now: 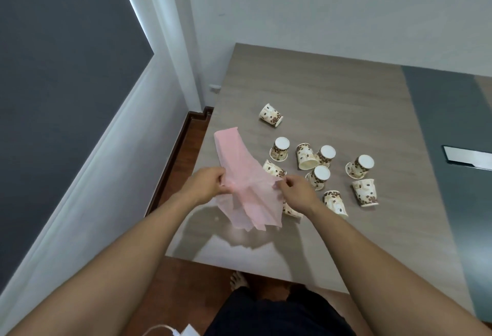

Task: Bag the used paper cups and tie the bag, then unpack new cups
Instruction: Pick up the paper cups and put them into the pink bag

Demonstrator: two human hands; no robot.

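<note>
Left hand [210,185] and right hand [296,192] pinch the pink bag [245,184] at centre frame over the table's [306,91] left edge, paper cups [319,170] scattered right, bare tabletop above.

Pink bag [243,176]: thin, translucent plastic, crumpled, held above bench between both hands, pinched at mid-length; upper part raised away from camera, lower part hanging loose. Paper cups [316,162]: cream with brown coffee-bean print, scattered on bench right of bag. Several stood upside down, white bases up; others lying on sides. One cup [271,114] set apart, farther back. Two partly hidden behind bag and hand.
</note>
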